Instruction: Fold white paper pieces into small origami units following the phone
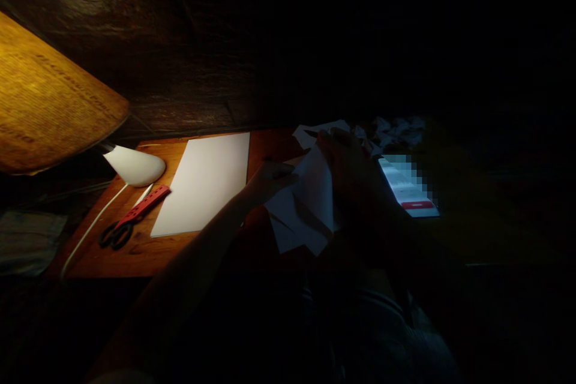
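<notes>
A creased, folded sheet of white paper (310,198) hangs just above the table between my two hands. My left hand (269,179) pinches its left side, thumb and fingers closed on the edge. At the upper right of the sheet, my right hand (339,153) is closed around it, mostly in deep shadow. Behind my right hand lies a loose piece of white paper (304,137) with uneven edges. A flat stack of white paper (207,183) rests to the left of my left hand.
A lit lamp with a yellow shade (54,102) and white base (139,166) stands left. Near it lie scissors (116,235) and a red ruler (143,206) on the wooden table (148,261). Crumpled paper (400,131) and a phone with a lit screen (400,183) lie right.
</notes>
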`<state>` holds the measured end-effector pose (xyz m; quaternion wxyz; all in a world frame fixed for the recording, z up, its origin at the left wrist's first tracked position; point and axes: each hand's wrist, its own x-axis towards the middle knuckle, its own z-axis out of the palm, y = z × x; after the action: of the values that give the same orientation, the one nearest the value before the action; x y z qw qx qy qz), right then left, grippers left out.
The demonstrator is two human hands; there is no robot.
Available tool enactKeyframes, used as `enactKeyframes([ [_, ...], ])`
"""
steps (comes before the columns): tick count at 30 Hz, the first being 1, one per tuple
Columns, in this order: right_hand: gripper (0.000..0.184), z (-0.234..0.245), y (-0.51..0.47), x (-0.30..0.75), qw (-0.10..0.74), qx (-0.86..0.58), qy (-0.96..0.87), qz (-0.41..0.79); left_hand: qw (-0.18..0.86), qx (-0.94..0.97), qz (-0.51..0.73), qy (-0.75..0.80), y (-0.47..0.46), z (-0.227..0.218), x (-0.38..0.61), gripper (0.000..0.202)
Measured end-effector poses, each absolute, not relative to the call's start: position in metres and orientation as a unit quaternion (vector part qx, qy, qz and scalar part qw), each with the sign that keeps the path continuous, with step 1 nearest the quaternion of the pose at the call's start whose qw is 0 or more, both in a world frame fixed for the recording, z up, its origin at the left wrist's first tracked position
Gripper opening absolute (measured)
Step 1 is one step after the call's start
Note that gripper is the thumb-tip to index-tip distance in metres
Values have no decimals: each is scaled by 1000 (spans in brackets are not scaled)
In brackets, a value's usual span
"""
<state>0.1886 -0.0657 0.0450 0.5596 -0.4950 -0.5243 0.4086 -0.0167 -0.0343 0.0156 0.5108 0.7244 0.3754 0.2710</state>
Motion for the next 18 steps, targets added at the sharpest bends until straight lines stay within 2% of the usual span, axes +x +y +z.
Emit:
enactKeyframes([
  [8, 39, 47, -63, 192, 561, -508, -532, 380, 514, 716, 277, 382, -33, 14, -17, 36],
  [18, 41, 30, -42, 191, 612, -512, -455, 396, 528, 709, 267, 384, -36, 18, -15, 33],
])
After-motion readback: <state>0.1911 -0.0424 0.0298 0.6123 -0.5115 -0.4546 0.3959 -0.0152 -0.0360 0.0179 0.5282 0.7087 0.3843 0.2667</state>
